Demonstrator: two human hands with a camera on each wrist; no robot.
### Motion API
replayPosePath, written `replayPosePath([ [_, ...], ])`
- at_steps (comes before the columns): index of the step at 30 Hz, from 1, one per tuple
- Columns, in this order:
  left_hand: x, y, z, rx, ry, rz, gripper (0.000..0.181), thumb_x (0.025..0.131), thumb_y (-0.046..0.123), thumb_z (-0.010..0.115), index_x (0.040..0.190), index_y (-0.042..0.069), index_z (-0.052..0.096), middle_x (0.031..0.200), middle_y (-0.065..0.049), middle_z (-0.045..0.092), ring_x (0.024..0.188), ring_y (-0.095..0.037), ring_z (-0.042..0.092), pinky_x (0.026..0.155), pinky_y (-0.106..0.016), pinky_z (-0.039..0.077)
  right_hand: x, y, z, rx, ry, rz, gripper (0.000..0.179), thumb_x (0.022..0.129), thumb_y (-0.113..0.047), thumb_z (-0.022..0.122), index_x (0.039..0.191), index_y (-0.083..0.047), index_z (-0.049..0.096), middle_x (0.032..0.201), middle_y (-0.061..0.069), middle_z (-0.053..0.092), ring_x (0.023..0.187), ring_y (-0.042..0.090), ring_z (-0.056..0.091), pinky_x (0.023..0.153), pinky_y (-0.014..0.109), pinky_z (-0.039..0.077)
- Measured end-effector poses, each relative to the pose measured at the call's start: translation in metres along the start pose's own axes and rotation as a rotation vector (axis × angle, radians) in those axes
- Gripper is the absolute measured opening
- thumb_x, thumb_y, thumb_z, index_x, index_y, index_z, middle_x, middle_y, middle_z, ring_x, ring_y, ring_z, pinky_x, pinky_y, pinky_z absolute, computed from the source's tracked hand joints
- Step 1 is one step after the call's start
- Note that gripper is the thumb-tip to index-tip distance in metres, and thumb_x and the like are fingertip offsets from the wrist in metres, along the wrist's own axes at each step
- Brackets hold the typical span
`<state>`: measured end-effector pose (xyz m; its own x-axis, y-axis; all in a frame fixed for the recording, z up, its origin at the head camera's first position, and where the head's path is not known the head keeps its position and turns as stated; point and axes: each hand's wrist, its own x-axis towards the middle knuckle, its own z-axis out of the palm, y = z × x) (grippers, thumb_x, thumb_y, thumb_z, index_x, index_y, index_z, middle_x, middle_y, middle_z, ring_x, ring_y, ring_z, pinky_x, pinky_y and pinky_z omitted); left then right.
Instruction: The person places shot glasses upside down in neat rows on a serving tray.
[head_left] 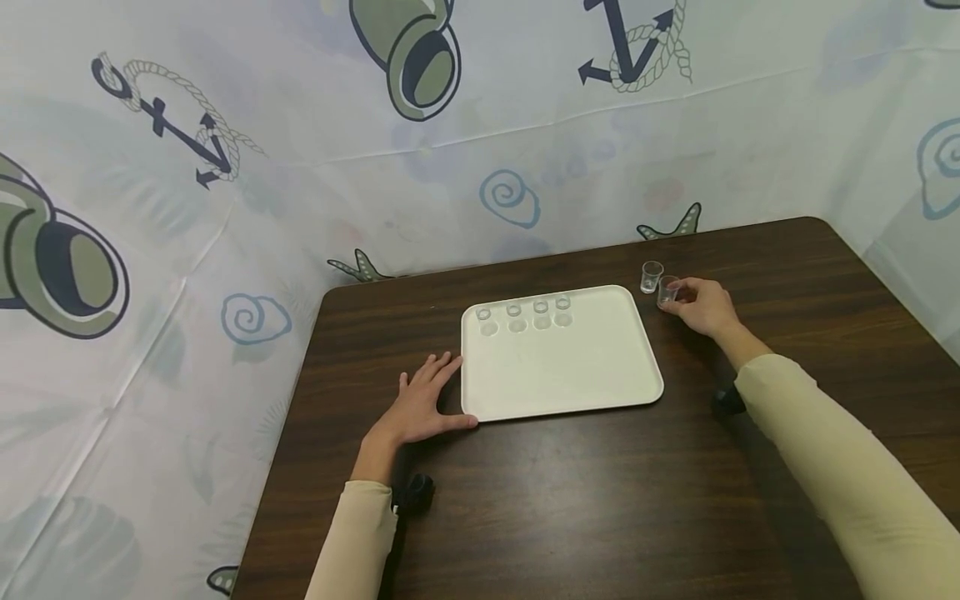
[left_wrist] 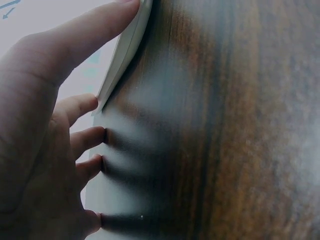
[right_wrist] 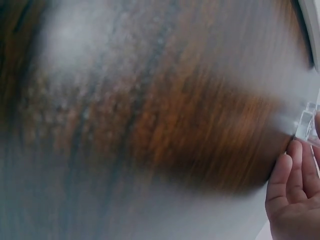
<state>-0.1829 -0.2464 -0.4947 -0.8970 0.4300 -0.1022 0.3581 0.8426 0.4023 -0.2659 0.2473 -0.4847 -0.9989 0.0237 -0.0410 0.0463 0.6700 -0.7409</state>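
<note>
A white rectangular tray (head_left: 562,367) lies on the table, with a row of several small clear shot glasses (head_left: 542,313) along its far side. My left hand (head_left: 422,406) spreads its fingers at the tray's left edge, thumb at the near corner and index fingertip at the side. In the left wrist view, the other fingertips (left_wrist: 92,137) rest on the table. Right of the tray, my right hand (head_left: 703,307) pinches a clear shot glass (head_left: 667,290) between thumb and fingers. Another shot glass (head_left: 651,277) stands just left of it.
The dark wood table (head_left: 570,500) reaches back to a patterned cloth (head_left: 450,192) hanging behind it and at the left. A black wrist device (head_left: 415,493) sits by my left wrist, and a similar one (head_left: 727,400) by my right.
</note>
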Motion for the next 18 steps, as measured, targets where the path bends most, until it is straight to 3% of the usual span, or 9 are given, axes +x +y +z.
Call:
replayPosePath([
  [3,0.000,0.000,0.000,-0.009,0.003,0.003,0.108,0.072,0.077,0.066,0.158,0.027,0.023,0.162,-0.005,0.018,0.149,-0.031,0.010,0.106,-0.073,0.004,-0.001,0.000,-0.003,-0.002,0.001,-0.007,0.042,0.094,-0.020,0.067,0.124,0.007,0.059,0.115,0.029,0.059,0.103,0.040,0.055,0.087,0.051,0.043],
  [10,0.001,0.000,0.001,-0.003,0.014,0.004,0.109,0.072,0.079,0.065,0.158,0.027,0.023,0.162,-0.006,0.020,0.149,-0.032,0.011,0.106,-0.074,0.005,0.002,-0.002,-0.021,0.092,-0.058,0.021,0.049,0.096,-0.022,0.065,0.133,0.008,0.052,0.119,0.026,0.054,0.092,0.035,0.065,0.074,0.035,0.055],
  [12,0.001,0.000,0.001,-0.003,0.012,-0.001,0.109,0.071,0.079,0.064,0.158,0.027,0.023,0.162,-0.006,0.019,0.149,-0.032,0.011,0.106,-0.073,0.004,0.002,-0.006,-0.026,0.128,-0.077,0.025,0.051,0.097,-0.022,0.064,0.135,0.007,0.049,0.123,0.026,0.051,0.097,0.036,0.065,0.080,0.040,0.055],
  [18,0.001,-0.001,0.002,0.004,0.006,-0.009,0.110,0.071,0.081,0.063,0.158,0.028,0.023,0.162,-0.005,0.019,0.149,-0.031,0.011,0.106,-0.073,0.004,0.005,-0.020,-0.033,0.197,-0.075,0.002,0.048,0.097,-0.020,0.064,0.135,0.007,0.050,0.122,0.021,0.049,0.092,0.014,0.062,0.084,0.037,0.055],
])
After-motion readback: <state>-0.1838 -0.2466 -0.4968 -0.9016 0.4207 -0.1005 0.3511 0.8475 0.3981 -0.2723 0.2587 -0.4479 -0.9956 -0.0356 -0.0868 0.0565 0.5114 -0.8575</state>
